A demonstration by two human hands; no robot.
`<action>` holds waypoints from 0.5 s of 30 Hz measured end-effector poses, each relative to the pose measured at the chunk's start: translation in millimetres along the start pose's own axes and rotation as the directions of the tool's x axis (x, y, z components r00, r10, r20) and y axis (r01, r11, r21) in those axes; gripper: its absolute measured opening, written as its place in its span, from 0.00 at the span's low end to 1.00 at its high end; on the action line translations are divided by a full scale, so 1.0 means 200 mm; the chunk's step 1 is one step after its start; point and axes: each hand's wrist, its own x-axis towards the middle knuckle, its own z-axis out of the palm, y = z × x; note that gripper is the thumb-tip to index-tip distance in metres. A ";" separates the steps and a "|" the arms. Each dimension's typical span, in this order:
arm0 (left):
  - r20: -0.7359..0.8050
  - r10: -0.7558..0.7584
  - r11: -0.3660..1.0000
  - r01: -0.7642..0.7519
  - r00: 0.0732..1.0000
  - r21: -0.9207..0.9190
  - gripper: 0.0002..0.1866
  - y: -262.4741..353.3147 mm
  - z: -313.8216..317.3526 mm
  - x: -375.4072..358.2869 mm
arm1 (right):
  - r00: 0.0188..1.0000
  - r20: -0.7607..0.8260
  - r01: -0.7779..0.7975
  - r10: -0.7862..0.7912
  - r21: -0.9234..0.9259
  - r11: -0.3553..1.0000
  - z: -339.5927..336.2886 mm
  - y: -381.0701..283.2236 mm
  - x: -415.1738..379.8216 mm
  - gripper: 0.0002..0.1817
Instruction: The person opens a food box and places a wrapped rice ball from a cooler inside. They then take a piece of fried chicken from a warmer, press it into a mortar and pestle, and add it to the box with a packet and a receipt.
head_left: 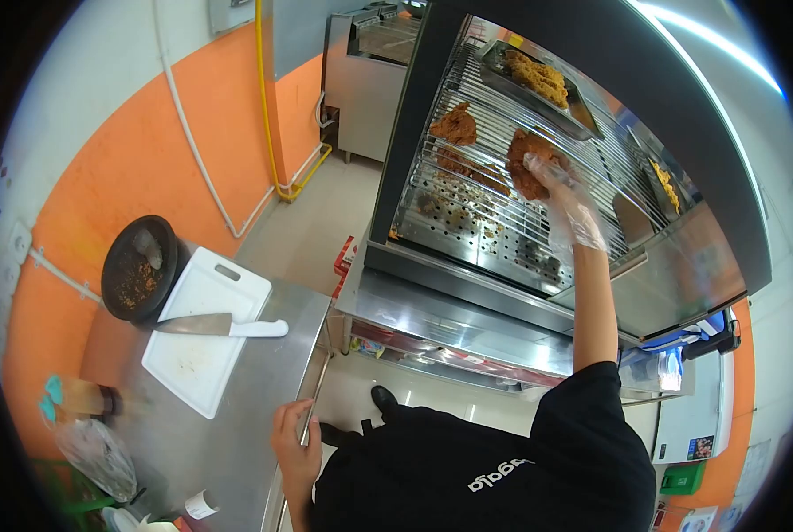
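Observation:
My right hand [556, 188], in a clear plastic glove, reaches into a glass-sided food warmer. Its fingers close on a large piece of fried chicken [527, 158] at the wire rack [494, 106]. Another browned chicken piece [455, 125] rests on the rack to the left, and more pieces show below it. Beside the steel table's [277, 355] edge is my bare left hand [297, 448], its fingers loosely bent and apart, with nothing seen in them.
On the table lie a white cutting board [197, 368], a knife [223, 325] across it, and a dark stone mortar [139, 270]. A plastic bag [99, 457] sits nearer. In the warmer, a metal tray [583, 115] holds golden fried food. The warmer's frame surrounds my right arm.

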 end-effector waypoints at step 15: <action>-0.083 0.273 0.960 -0.266 0.958 0.092 0.11 0.00 0.03 -0.02 | 0.861 0.407 0.499 -0.305 -0.794 0.349 0.37 0.08 0.00 0.31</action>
